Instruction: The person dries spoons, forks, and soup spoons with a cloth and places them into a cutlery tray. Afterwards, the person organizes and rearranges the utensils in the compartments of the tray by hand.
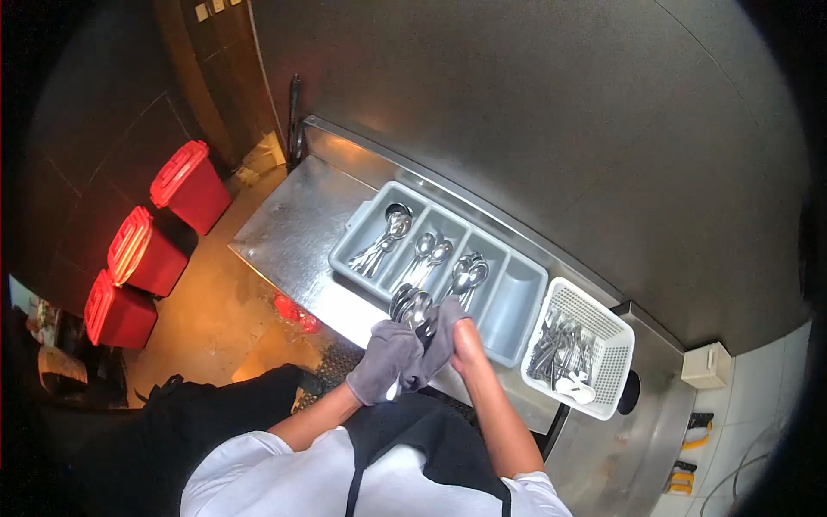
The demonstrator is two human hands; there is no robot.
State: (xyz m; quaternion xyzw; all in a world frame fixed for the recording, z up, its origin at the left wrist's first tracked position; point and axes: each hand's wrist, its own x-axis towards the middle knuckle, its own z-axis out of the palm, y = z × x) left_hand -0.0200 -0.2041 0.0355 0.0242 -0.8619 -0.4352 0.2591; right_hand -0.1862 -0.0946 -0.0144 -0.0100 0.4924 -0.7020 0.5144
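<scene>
On my view from the head camera, a bunch of metal spoons (412,308), bowls pointing far, sits in the person's hands above the near rim of the grey tray; I can't tell whether it touches that rim. A grey cloth (439,340) wraps its near part. The left hand (384,351) is closed round the bunch through the cloth, its fingers hidden, while the right hand (466,343) pinches the cloth's right end against the spoons. Just beyond, the grey tray (514,302) has four compartments: larger spoons (392,231) lie in the leftmost, and more spoons (438,253) in the next two. Just beside it on the right, I see a white basket (615,332) holding a jumble of metal cutlery (560,349). Both stand on a steel table (293,215) along the dark wall. Well to the left, three red lidded bins (148,254) stand in a row on the floor.
</scene>
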